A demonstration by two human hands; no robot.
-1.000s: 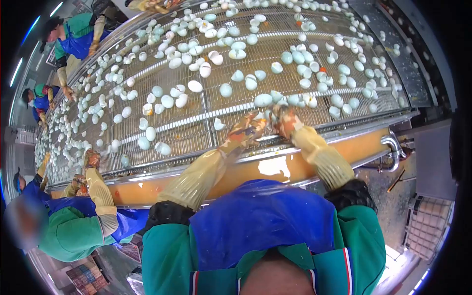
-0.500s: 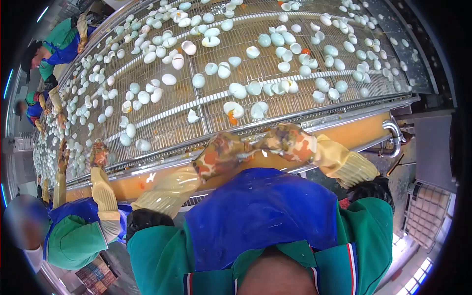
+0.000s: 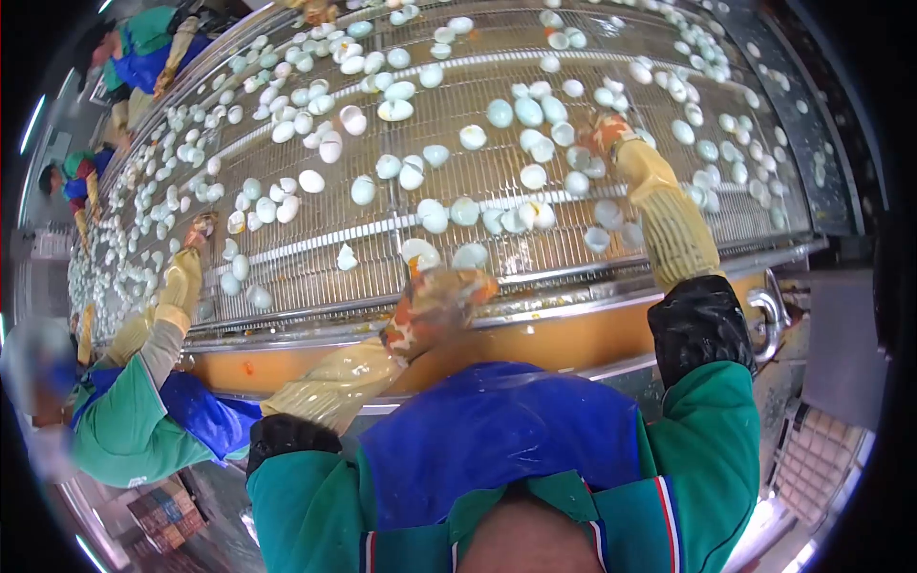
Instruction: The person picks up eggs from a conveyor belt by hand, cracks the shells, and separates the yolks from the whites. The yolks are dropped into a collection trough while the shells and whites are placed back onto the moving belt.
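My right hand, in a patterned orange glove with a long cream cuff, reaches out over the wire mesh belt. Its fingertips are right among pale blue eggshells, and their far ends are hard to make out. My left hand, gloved alike, hovers at the near rail with its fingers smeared by motion. Just beyond it lie an open shell with a yolk-stained inside and another pale shell.
A metal rail and an orange trough run along the near side. One co-worker's gloved hand is over the belt on the left; another person stands at the far left. A bent steel pipe sits at right.
My right hand has moved from the near rail, close to my left, out to the shells at the upper right. My left hand stays near the rail. The view has shifted slightly.
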